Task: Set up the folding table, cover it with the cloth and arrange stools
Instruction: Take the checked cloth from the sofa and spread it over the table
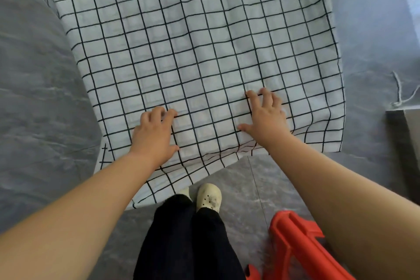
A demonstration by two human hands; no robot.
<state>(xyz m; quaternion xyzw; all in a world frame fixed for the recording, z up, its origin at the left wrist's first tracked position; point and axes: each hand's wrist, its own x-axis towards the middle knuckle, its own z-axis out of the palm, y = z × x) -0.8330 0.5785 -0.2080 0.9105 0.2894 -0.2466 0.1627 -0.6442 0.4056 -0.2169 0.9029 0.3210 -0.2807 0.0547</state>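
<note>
A white cloth with a black grid (193,48) lies spread over the folding table and hides it fully; its edges hang down at the near side and the right. My left hand (153,135) rests palm down on the cloth near the front edge, its fingers bent at the tips. My right hand (264,116) presses the cloth a little further right, fingers spread. Neither hand holds anything. A red plastic stool (295,245) stands on the floor at the bottom right, partly behind my right forearm.
Grey marbled floor (34,98) surrounds the table. My legs in dark trousers and pale clogs (209,196) stand close to the near edge. A dark box-like object (403,143) and a loose white cord (402,93) lie at the right.
</note>
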